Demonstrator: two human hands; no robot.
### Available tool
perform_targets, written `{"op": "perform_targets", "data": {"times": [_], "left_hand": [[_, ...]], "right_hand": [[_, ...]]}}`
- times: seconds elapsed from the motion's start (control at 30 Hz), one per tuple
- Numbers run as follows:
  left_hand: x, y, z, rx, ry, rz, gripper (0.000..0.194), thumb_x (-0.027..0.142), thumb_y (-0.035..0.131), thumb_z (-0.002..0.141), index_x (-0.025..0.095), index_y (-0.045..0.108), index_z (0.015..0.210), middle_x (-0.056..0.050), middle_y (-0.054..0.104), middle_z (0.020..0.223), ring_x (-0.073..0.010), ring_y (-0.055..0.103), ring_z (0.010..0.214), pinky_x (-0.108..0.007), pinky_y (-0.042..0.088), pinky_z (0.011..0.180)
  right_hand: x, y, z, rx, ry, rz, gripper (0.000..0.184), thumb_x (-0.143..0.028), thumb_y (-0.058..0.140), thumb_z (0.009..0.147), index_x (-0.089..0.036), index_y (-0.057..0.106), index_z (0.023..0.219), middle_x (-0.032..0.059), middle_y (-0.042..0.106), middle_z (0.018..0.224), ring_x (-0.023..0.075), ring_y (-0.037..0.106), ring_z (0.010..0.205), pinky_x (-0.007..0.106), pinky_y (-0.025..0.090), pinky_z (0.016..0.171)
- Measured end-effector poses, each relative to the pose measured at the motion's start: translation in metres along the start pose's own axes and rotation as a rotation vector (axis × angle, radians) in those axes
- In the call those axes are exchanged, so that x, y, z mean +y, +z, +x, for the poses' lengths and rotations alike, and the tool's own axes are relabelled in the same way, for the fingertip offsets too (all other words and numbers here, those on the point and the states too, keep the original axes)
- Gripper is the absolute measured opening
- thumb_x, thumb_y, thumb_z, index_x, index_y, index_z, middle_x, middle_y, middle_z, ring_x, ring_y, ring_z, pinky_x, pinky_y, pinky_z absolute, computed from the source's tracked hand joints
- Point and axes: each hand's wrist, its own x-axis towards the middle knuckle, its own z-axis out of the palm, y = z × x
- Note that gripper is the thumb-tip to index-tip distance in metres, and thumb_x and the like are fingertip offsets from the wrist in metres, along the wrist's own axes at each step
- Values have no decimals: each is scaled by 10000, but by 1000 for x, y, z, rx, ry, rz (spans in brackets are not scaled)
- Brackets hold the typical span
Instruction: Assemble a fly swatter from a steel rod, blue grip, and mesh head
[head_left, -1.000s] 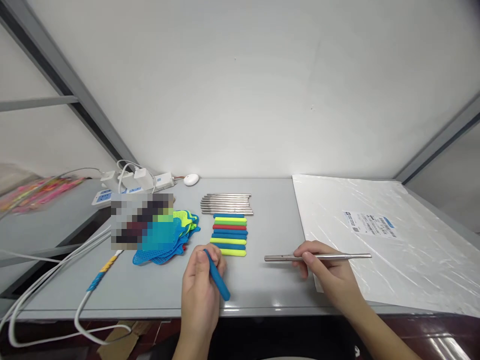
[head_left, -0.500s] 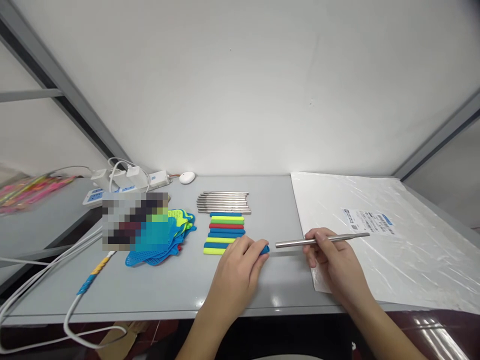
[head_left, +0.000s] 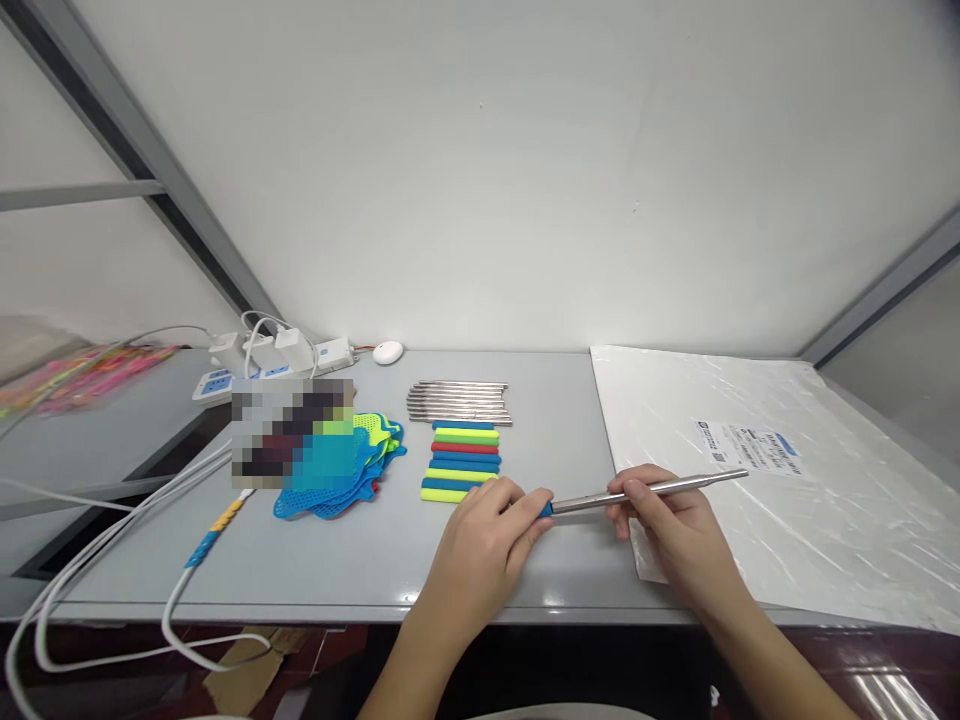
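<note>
Head view, metal rod [head_left: 585, 502], long axis crosswise, tapering rightward

Blue tube [head_left: 547, 510] mostly hidden inside the left hand [head_left: 487, 540].

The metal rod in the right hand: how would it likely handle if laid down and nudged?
The metal rod is probably stiff, since it looks straight, with no visible sag. Its round-looking shaft suggests it could roll when pushed on the table. The shiny surface may make it slippery.
</note>
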Motion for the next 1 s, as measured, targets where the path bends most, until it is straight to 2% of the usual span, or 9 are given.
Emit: {"op": "perform_targets", "data": {"times": [0.3,0.53,0.8,0.93,1.0], "left_hand": [[1,-2,-4,-33,22,10,274,304,422,988,260,614,1178,-44,573,877,-166,524,790,-309,416,729],[1,-2,-5,-34,18,2,260,296,440,982,261,603,1182,-36,575,884,-166,522,804,-311,406,740],[1,-2,-5,-27,37,-5,264,294,449,981,259,600,1194,-40,587,901,-162,521,804,-310,400,734],[5,-3,-3,-78,107,-3,258,300,435,988,257,619,1163,-41,590,880,-163,522,804,-307,396,720],[7,-4,-3,-82,124,-14,244,308,438,988,252,624,1136,-37,596,871,-163,526,807,-308,395,715]], "right_hand": [[3,-1,-2,0,-46,27,194,-364,579,918,-203,683,895,12,642,659,146,596,601,287,485,626],[4,0,-4,-17,-136,10,155,-321,575,924,-222,692,901,7,634,699,139,595,612,287,490,622],[3,-2,-7,-206,-168,-17,167,-265,536,947,-258,702,968,7,634,760,145,591,663,303,472,642],[-10,6,-6,-415,-142,-163,150,-250,587,919,-269,718,990,19,665,862,151,611,781,296,471,721],[-13,9,-6,-469,-155,-185,152,-264,597,912,-262,715,1007,28,665,903,155,606,824,294,463,745]]}}
